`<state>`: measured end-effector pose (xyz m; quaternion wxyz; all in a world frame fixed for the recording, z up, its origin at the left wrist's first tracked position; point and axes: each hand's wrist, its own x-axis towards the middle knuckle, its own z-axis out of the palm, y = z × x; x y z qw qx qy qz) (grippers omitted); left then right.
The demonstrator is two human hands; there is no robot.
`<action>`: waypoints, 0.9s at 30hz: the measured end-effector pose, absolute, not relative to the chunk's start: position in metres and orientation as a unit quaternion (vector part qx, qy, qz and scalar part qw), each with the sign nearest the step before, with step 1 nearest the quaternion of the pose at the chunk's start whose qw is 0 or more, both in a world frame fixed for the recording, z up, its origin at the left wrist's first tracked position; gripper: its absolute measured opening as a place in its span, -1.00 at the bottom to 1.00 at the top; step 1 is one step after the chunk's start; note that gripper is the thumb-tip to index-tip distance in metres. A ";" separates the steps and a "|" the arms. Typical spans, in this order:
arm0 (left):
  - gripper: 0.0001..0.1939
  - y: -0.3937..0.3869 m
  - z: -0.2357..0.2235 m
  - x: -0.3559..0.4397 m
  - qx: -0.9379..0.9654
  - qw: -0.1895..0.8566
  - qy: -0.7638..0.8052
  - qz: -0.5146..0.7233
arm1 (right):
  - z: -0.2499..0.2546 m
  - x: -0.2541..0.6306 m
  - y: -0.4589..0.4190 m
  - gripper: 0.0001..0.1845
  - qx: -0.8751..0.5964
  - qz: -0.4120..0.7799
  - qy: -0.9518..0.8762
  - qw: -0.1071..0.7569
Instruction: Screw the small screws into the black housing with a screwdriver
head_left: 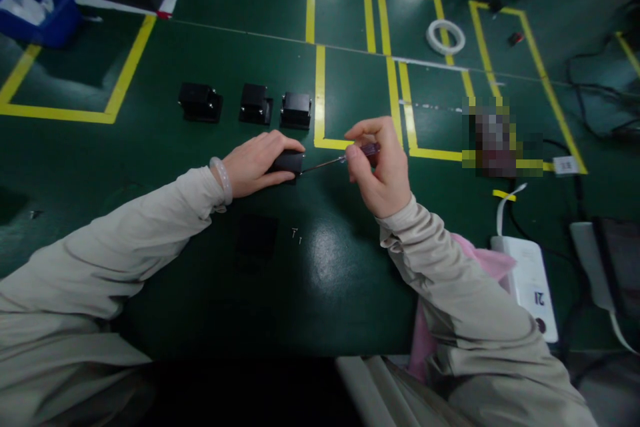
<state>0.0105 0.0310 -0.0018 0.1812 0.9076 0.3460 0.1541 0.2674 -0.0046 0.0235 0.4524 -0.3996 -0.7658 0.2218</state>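
Observation:
My left hand (260, 163) grips a small black box-shaped part (289, 161) against the green table (190, 293), thumb and fingers on either side of it. In my right hand (381, 170) is a screwdriver (371, 149) with a purplish handle. Its thin shaft points left, and the tip reaches the right end of the black part, by a small screw. Two small screws (295, 233) lie on the table nearer to me. To their left is a flat black plate (257, 237), hard to make out against the dark table.
Three similar black parts (200, 102) stand in a row behind my left hand. A roll of white tape (445, 37) lies at the back right, a blue bin (37, 3) at the back left. At right are a white power strip (530, 287), cables and a pink cloth (485, 260).

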 end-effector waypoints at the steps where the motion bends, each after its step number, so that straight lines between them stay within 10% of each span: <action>1: -0.55 0.031 -0.002 0.010 0.908 0.180 0.346 0.154 | 0.025 0.267 -0.005 -0.79 -0.402 0.219 -0.767 0.450; 27: -0.54 0.030 -0.001 0.011 0.903 0.192 0.355 0.149 | 0.020 0.267 -0.003 -0.70 -0.401 0.217 -0.763 0.458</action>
